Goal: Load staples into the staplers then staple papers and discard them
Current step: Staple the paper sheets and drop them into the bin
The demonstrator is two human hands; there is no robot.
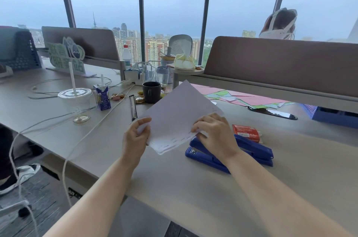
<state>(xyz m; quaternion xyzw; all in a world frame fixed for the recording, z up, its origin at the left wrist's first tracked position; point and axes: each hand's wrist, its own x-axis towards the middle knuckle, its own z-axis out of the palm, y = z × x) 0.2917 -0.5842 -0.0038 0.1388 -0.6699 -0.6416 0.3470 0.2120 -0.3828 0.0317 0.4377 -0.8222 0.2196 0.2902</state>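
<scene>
Print on the red staple box (246,132) is too blurred to read. Left hand (135,136) pinches the stapled paper (178,114); right hand (215,132) grips its edge, over blue staplers (255,151) on the bench (193,188).

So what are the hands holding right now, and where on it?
The left hand pinches the white paper sheets at their near left corner. The right hand rests on the near right edge, over the blue stapler.

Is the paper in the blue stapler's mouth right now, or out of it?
Cannot tell. The paper reaches the blue stapler front, but the right hand hides the mouth.
</scene>
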